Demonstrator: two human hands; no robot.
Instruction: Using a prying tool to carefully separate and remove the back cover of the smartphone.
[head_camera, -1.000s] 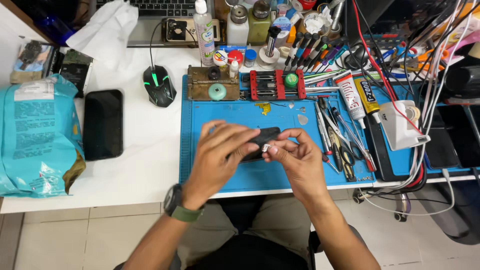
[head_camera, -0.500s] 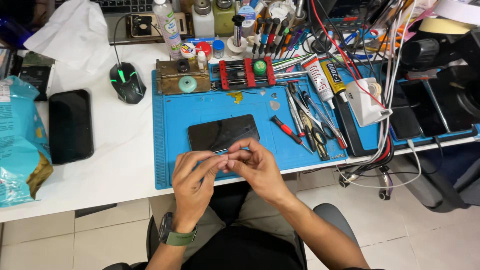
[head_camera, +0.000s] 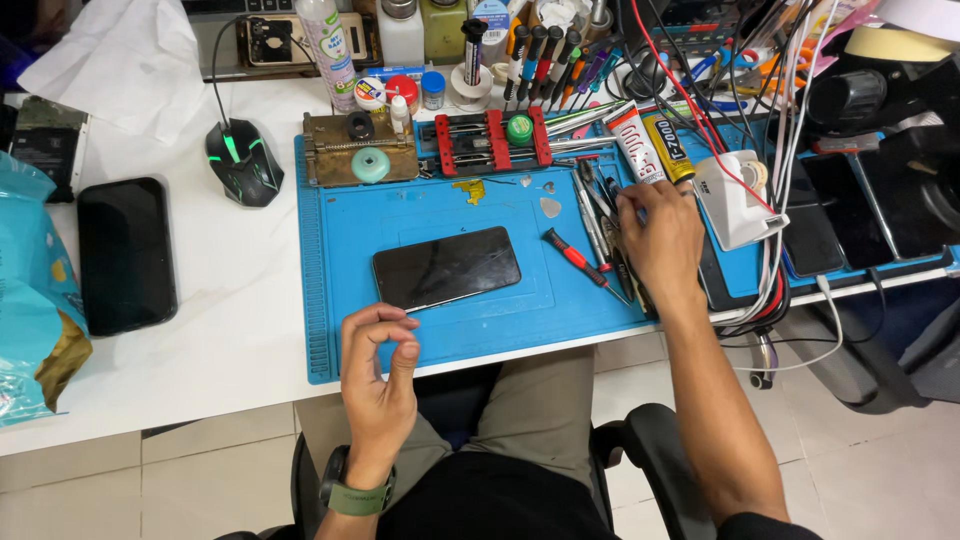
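Left hand (head_camera: 380, 375) pinches a thin metal sliver beside the glossy black phone (head_camera: 447, 267) on the ribbed blue mat (head_camera: 330, 250), while right hand (head_camera: 660, 240), fingers loosely curled, rests on slender tools (head_camera: 600, 215).

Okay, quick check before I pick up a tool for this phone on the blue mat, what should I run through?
1. Phone lies flat on the blue mat, dark glass side up, fully supported: ok.
2. Left hand hangs near the mat's front edge, thumb and forefinger pinched; whether its grip holds a small part: cannot tell.
3. Right hand rests over the row of tools right of the phone; which tool its fingers touch: cannot tell.
4. Red-handled screwdriver lies free beside the phone, within reach: ok.
5. Cables crowd the mat's right edge close to the right hand: not ok.
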